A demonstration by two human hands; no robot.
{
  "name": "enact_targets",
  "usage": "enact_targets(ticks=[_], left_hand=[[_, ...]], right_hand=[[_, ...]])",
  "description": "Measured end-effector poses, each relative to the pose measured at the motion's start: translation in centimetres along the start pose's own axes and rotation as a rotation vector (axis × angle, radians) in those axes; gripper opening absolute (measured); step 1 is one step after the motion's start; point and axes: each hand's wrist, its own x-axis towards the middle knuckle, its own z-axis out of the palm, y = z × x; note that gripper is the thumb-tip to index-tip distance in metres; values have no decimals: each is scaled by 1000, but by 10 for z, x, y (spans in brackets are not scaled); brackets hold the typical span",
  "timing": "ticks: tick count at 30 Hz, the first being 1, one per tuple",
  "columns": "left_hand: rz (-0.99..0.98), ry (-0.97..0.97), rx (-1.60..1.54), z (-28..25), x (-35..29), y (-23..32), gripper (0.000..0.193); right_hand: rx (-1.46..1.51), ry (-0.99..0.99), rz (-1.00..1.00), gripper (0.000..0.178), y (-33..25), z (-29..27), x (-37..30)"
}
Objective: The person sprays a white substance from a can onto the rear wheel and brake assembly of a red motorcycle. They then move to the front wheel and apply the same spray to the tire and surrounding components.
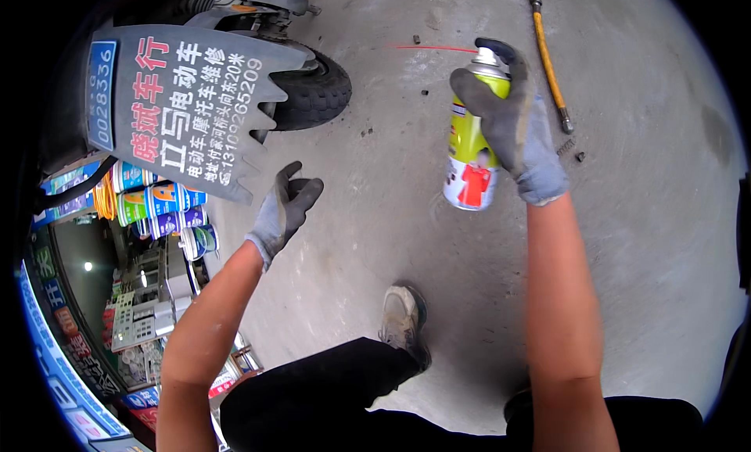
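Observation:
A yellow-green and white spray can [469, 151] is held upright in my right hand [512, 112], which wears a grey work glove. The glove's fingers wrap round the can's upper part, and one finger reaches over the white nozzle. From the nozzle a thin red straw [434, 48] points left. My left hand [287, 209], gloved alike, hovers over the concrete with its fingers apart and nothing in it. Just beyond that hand is a grey mudguard [258, 84] with printed lettering, beside a black knobby tyre [317, 92] of a two-wheeler.
A yellow hose [547, 61] with metal ends lies on the concrete floor [649, 217] at the far right. Small dark bits [580, 156] are scattered about. At the left stand stacked paint buckets [160, 209] by a shopfront. My shoe [403, 319] is below centre.

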Motion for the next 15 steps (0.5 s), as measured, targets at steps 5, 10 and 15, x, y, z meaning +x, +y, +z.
enact_targets(ticks=[5, 10, 15], left_hand=[[382, 225, -173, 7, 56, -14, 62], [602, 314, -490, 18, 71, 13, 47], [522, 286, -447, 11, 76, 2, 46]], right_hand=[[-86, 128, -44, 65, 18, -8, -4], [-261, 41, 5, 59, 21, 6, -45], [-459, 96, -52, 60, 42, 32, -110]])
